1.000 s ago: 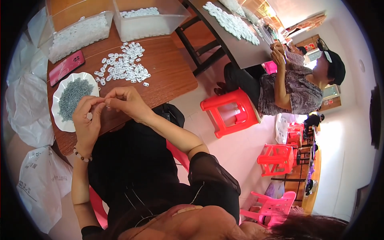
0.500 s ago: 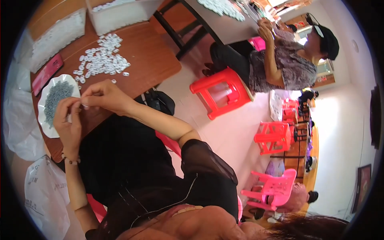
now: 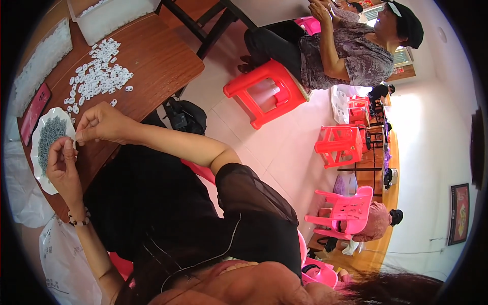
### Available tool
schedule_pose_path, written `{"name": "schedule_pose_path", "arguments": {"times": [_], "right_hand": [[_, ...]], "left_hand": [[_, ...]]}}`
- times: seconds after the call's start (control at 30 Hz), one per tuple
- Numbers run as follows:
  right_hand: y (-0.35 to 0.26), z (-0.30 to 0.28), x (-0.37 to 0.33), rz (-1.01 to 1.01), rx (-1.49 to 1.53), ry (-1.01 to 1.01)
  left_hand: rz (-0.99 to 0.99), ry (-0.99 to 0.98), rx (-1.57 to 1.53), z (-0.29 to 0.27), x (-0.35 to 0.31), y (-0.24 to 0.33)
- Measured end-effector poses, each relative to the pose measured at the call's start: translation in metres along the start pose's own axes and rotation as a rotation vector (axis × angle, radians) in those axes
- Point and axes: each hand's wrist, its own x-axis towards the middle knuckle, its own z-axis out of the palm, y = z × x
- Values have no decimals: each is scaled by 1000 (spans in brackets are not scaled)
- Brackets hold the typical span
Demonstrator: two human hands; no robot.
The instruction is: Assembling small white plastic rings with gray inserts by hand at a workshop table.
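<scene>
My left hand (image 3: 65, 169), with a beaded bracelet at its wrist, is closed in a pinch at the near edge of a white scalloped dish (image 3: 36, 163). Small grey screws (image 3: 52, 133) fill the dish. Close by, my right hand (image 3: 105, 124) is pinched too, its fingertips almost meeting the left ones. A tiny whitish bit shows between the two hands, too small to make out. Beyond them, small white plastic pieces with holes (image 3: 101, 76) lie in a loose pile on the brown wooden table (image 3: 157, 56).
A pink phone (image 3: 35, 113) lies beside the dish. White bins (image 3: 46, 56) full of white pieces stand along the far edge. A black bag (image 3: 185, 118) is by the table's side. At right, a person (image 3: 351, 56) sits on a red stool (image 3: 269, 94) at another table.
The view has shifted, so the table and dish sit farther left in it. My hands stay together beside the dish; my right fingers look a little more spread from the left ones.
</scene>
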Motion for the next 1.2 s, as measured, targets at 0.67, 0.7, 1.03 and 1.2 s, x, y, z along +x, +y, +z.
{"name": "schedule_pose_path", "arguments": {"times": [0.67,0.7,1.03,1.2], "right_hand": [[-37,24,-19,-66,-295,129],[-38,29,-21,-97,-240,134],[-32,30,-18,-230,-408,189],[-33,31,-19,-207,-411,203]], "left_hand": [[-185,34,-170,-5,-1,36],[-176,17,-187,-5,-3,35],[-180,-32,-196,1,-5,34],[-159,-21,-219,3,-7,27]]}}
